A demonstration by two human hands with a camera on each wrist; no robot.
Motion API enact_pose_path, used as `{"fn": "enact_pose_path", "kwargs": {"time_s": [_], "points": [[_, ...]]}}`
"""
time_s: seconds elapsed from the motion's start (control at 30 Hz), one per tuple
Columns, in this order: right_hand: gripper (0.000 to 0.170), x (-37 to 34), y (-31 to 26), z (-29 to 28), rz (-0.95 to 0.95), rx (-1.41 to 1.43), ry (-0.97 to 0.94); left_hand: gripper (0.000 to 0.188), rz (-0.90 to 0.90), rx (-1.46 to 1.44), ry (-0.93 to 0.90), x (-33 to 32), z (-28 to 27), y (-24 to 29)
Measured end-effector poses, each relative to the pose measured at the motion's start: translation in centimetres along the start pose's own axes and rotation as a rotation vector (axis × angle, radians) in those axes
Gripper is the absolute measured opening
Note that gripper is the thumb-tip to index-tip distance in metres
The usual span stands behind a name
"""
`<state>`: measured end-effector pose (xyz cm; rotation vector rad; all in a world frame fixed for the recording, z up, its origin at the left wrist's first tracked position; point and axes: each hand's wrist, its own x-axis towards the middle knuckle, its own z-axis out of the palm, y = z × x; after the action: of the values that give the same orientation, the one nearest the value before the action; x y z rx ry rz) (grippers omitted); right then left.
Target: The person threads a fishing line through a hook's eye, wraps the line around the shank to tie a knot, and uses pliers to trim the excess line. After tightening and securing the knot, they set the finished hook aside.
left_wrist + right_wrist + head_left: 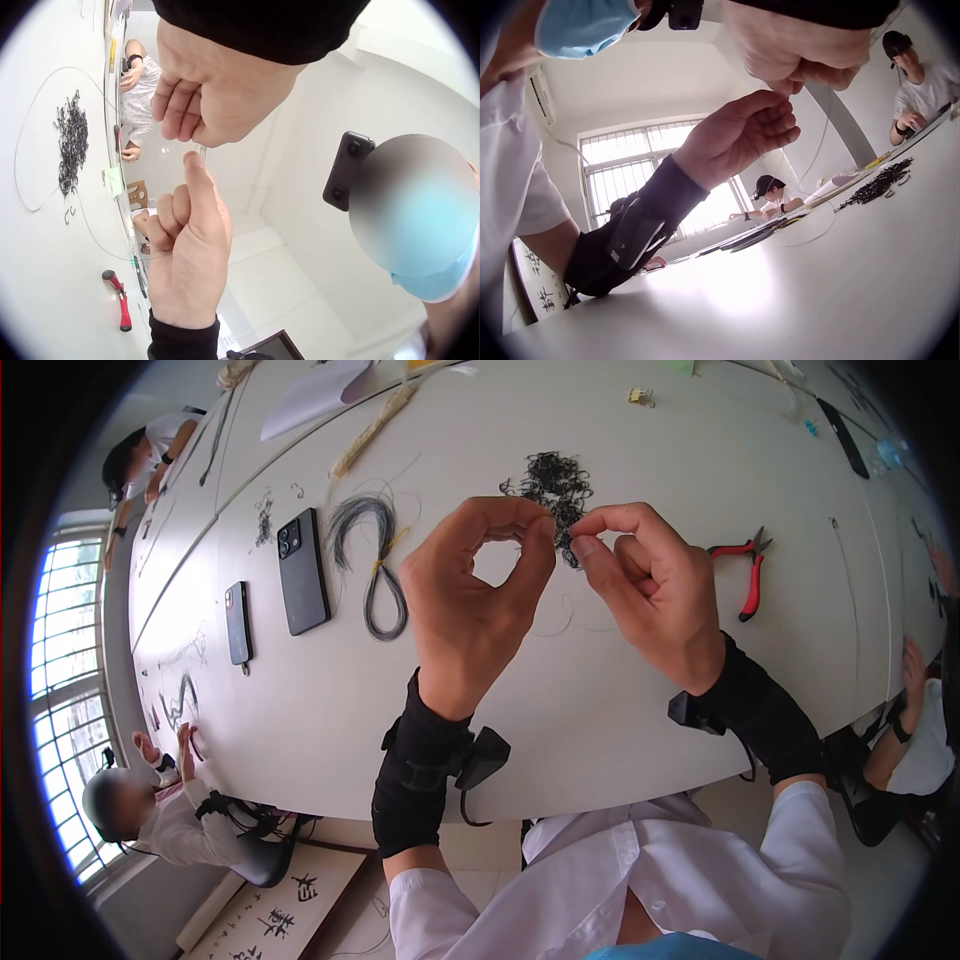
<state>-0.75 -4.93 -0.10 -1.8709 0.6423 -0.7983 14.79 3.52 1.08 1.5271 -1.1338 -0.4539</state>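
Note:
My left hand is raised over the table, its thumb and forefinger tips meeting in a pinch. Close to its right, my right hand also pinches with thumb and forefinger, the other fingers curled in. Between the fingertips is a thin grey strand, whose long loose length loops down toward the table in the left wrist view. What sits right at the fingertips is too small to make out. Just beyond the hands lies a pile of small black bent pieces, partly covered by the fingers in the head view.
Red-handled pliers lie open at the right. To the left are a tied bundle of grey strands, a large phone and a smaller phone. A yellow clip lies at the back. Other people sit around the table.

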Motion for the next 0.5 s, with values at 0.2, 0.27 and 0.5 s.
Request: {"fn": "enact_pose_path", "kwargs": {"time_s": [0.2,0.27,0.5], "points": [[0.013,0.10,0.06,0.04,0.008,-0.029,-0.004,0.012,-0.021,0.019,0.008,-0.04,0.02,0.13],[0.013,0.10,0.18,0.11,-0.006,-0.013,-0.001,0.012,-0.012,0.055,0.011,0.10,0.00,0.34],[0.012,0.12,0.00,0.01,-0.018,-0.035,0.003,0.009,-0.049,0.001,0.006,0.06,0.09,0.22]]}}
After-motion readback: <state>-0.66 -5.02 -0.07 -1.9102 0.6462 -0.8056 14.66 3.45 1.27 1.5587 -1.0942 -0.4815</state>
